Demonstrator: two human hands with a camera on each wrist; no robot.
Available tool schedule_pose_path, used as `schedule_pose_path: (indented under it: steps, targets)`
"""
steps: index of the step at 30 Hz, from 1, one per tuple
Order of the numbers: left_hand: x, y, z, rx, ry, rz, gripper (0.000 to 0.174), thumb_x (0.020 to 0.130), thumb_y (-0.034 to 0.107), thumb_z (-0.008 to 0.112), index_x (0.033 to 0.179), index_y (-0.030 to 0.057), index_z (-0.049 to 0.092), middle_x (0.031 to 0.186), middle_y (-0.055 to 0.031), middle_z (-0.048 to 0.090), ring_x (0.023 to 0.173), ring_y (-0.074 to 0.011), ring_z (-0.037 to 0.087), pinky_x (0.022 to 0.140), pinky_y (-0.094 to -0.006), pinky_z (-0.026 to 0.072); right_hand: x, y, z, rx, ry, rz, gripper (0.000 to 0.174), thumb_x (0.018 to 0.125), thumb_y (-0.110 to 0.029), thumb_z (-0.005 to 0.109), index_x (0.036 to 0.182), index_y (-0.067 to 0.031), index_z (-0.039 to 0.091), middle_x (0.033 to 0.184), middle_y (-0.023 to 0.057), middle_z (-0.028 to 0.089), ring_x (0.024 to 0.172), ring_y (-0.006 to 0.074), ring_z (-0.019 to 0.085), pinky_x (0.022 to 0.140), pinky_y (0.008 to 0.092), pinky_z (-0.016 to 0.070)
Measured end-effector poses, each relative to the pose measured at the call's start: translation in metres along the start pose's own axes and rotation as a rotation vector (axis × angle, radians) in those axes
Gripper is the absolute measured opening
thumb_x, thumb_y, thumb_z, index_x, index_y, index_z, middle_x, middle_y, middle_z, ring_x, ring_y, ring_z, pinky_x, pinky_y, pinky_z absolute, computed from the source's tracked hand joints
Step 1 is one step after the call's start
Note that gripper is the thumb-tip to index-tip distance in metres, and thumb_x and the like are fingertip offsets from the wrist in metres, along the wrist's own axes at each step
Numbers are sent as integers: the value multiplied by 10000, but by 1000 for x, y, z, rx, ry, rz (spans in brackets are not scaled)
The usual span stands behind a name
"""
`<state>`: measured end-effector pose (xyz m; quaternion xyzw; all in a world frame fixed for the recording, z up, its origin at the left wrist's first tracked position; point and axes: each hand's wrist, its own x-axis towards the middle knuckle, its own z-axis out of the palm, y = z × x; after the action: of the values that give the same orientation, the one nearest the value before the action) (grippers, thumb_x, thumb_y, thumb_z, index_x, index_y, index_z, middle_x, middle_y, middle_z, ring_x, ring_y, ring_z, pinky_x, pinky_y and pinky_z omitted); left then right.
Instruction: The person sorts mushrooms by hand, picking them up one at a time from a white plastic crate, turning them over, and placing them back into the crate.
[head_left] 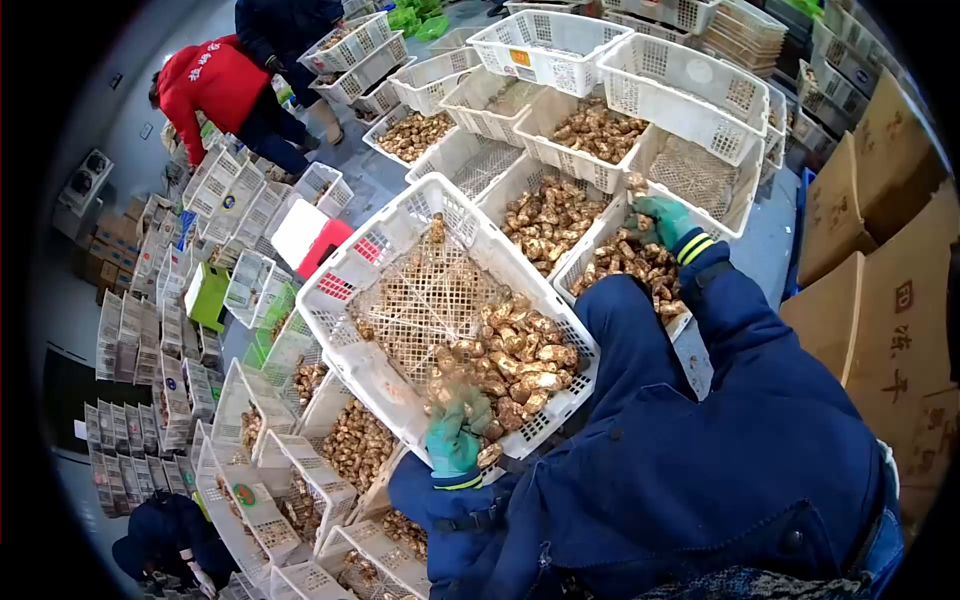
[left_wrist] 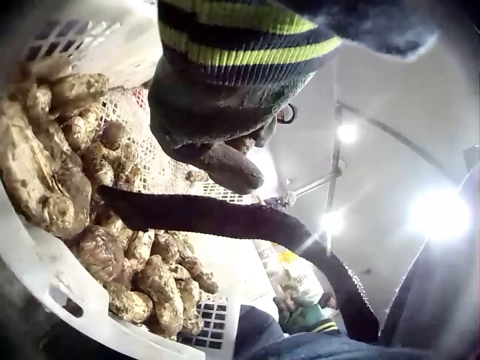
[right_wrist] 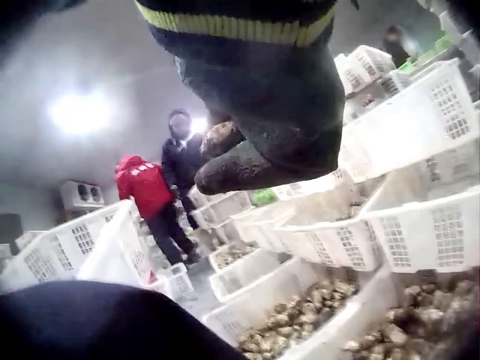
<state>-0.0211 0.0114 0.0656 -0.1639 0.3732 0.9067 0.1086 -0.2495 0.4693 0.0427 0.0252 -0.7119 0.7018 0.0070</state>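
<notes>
A white plastic crate (head_left: 405,180) stands tilted before me, with brown and cream mushrooms (head_left: 525,350) heaped at its near end. Over this heap my left hand (head_left: 455,440), in a green glove, is blurred. A mushroom (left_wrist: 241,145) shows between its thumb and fingers in the left wrist view. My gloved right hand (head_left: 667,218) is raised at the right, over another crate of mushrooms (head_left: 625,262). It grips a mushroom (right_wrist: 223,138), which shows between thumb and fingers in the right wrist view.
More crates holding mushrooms (head_left: 555,215) stand close around, and stacked crates (head_left: 180,370) fill the left side. Cardboard boxes (head_left: 890,320) stand at the right. A person in a red jacket (head_left: 215,88) bends at the back left; another person (head_left: 170,535) crouches at the lower left.
</notes>
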Motion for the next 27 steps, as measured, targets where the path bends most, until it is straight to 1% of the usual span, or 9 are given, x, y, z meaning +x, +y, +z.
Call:
schedule_pose_path:
  steps: [1, 5, 9, 12, 18, 22, 23, 26, 27]
  targets:
    - [0, 0, 2, 40, -8, -8, 425, 979, 305, 489, 1325, 65, 435, 993, -47, 539, 720, -136, 362, 579, -243, 311, -6, 2, -2, 402, 168, 461, 247, 898, -105, 592, 1115, 9, 622, 845, 107, 644, 742, 209, 649, 645, 353, 566]
    - [0, 2, 5, -13, -111, -61, 375, 984, 344, 477, 1243, 73, 484, 909, -7, 492, 695, -113, 314, 562, -218, 271, -41, 35, -19, 324, 244, 502, 269, 882, -171, 624, 1123, -52, 646, 1025, 54, 668, 824, 203, 646, 642, 370, 550]
    - [-9, 3, 27, 201, 114, 48, 328, 950, 151, 555, 1256, 70, 470, 927, -22, 524, 699, -118, 408, 560, -223, 319, -46, 76, -30, 350, 184, 474, 289, 867, -231, 651, 1121, -95, 622, 955, 63, 684, 766, 233, 666, 576, 372, 520]
    - [-12, 2, 32, 108, 136, 48, 336, 923, 56, 567, 1247, 65, 476, 923, -44, 540, 720, -144, 494, 577, -244, 383, -46, 72, -29, 417, 181, 532, 297, 879, -240, 643, 1131, -86, 611, 927, 75, 686, 727, 235, 668, 564, 366, 521]
    - [-8, -5, 17, 207, 179, 59, 352, 916, 45, 560, 1257, 58, 476, 1052, -133, 601, 821, -217, 592, 651, -251, 455, -43, 67, -29, 388, 63, 619, 281, 893, -197, 629, 1132, -52, 599, 896, 112, 668, 758, 244, 661, 593, 367, 536]
    - [-6, -7, 6, 171, 193, 12, 363, 895, 19, 552, 1245, 49, 462, 1081, -165, 600, 841, -235, 603, 658, -252, 464, 11, 77, -59, 669, 131, 499, 205, 903, -139, 595, 1056, -2, 586, 881, 98, 647, 758, 249, 653, 668, 400, 549]
    - [-7, -6, 8, 159, 209, 12, 354, 888, 16, 554, 1228, 45, 461, 1063, -167, 598, 827, -228, 598, 648, -253, 459, 19, 26, -56, 522, 127, 406, 181, 910, -145, 578, 1013, 3, 581, 902, 95, 639, 801, 260, 651, 749, 418, 553]
    - [-1, -3, 7, 57, 119, -19, 320, 871, 14, 570, 1171, 28, 457, 1007, -169, 589, 771, -202, 575, 608, -255, 443, 93, -27, -97, 748, 116, -61, 428, 915, -305, 589, 1201, 10, 536, 1144, 185, 604, 1006, 305, 612, 955, 426, 480]
    - [1, -4, 4, 10, 68, -34, 309, 866, 14, 577, 1150, 21, 455, 988, -168, 586, 750, -193, 567, 593, -256, 437, 99, -65, -84, 820, 207, -43, 560, 907, -385, 602, 1276, 18, 478, 1260, 226, 531, 1066, 326, 587, 964, 422, 474]
